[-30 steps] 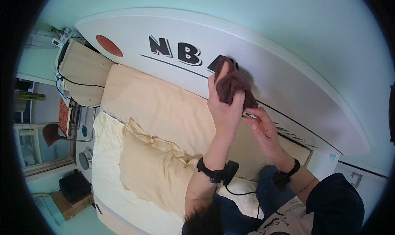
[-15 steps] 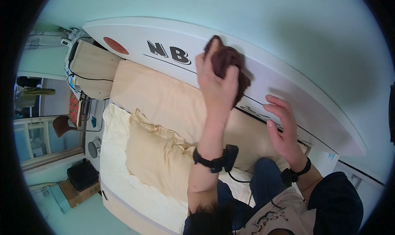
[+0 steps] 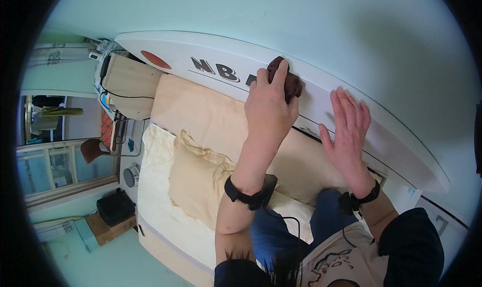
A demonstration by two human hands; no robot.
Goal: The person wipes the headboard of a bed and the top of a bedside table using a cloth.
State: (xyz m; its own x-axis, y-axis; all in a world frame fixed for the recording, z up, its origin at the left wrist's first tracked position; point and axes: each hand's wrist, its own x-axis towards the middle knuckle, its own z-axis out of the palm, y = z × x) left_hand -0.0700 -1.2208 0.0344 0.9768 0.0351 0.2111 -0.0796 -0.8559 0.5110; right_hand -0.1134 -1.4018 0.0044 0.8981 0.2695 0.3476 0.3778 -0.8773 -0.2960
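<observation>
A dark brown cloth (image 3: 292,86) is bunched under my left hand (image 3: 271,103), whose fingers press it against the face of a white headboard (image 3: 321,93). The headboard is long and curved, with black lettering, a thin dark line and a red oval at its left end. To the right, my right hand (image 3: 349,126) lies with fingers stretched out against the headboard, holding nothing. Both wrists carry black bands with small devices and a cable. Part of the cloth is hidden by my left fingers.
Below the headboard is a bed with a peach sheet (image 3: 193,103) and a ruffled beige pillow (image 3: 201,184). Off to the left stand a desk (image 3: 128,81), a brown chair (image 3: 93,150), a black bag-like object (image 3: 115,208) and a window (image 3: 60,169). A pale green wall (image 3: 321,26) rises behind.
My left hand now presses the cloth flatter against the headboard, with less cloth showing. My right hand has moved up and spread its fingers onto the headboard. The whole view has shifted slightly.
</observation>
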